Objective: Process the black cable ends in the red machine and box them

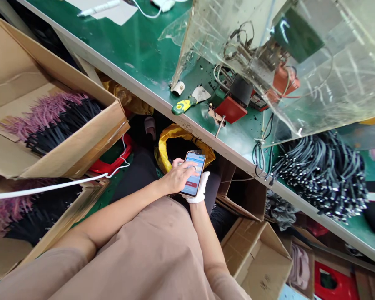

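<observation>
I see left hand (176, 177), fingers spread over smartphone (193, 180); gloved right hand (202, 188) clasps it. Step, I judge: tapping; next needs steady hold.

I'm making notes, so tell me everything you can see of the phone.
The phone is a dark-edged slab with rounded corners. Its screen is lit, largely pale blue, with a red bar low down; text unreadable. It is held face up over the lap, its top angled slightly right. The white-gloved right hand holds it, while the bare left hand reaches over the screen, perhaps touching it.
</observation>
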The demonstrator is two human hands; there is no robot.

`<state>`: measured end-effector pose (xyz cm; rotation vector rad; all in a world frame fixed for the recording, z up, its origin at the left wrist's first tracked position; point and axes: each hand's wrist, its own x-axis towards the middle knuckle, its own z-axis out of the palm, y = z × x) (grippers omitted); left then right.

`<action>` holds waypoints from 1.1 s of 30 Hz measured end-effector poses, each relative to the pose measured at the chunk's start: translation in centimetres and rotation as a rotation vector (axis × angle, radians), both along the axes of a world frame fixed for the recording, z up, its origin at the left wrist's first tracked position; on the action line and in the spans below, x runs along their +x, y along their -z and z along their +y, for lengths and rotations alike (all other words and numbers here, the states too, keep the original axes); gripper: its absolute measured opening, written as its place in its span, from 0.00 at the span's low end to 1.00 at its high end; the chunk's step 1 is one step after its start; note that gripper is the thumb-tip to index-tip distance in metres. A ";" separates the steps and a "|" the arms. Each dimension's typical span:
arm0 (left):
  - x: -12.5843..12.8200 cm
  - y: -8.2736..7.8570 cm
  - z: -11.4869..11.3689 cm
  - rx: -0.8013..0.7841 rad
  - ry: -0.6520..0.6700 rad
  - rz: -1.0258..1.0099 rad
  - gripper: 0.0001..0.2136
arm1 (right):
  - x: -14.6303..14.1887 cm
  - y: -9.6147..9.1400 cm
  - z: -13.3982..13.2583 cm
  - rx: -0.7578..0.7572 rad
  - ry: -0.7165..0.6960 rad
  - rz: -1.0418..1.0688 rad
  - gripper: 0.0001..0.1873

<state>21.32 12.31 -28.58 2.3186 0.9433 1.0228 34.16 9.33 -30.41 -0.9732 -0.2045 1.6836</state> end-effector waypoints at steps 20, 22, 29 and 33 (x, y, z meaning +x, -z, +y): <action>-1.8 -2.4 1.0 0.023 -0.275 -0.117 0.23 | -0.5 -1.5 0.2 0.207 -0.121 0.084 0.41; -1.8 -2.4 1.0 0.033 -0.283 -0.111 0.22 | -0.5 -1.3 0.2 0.205 -0.121 0.088 0.41; -1.9 -2.3 1.0 -0.006 -0.273 -0.117 0.23 | 0.1 -0.7 0.0 0.164 -0.127 0.159 0.43; -1.9 -2.3 0.9 -0.041 -0.255 -0.128 0.24 | 0.5 0.1 0.2 0.134 -0.152 0.181 0.44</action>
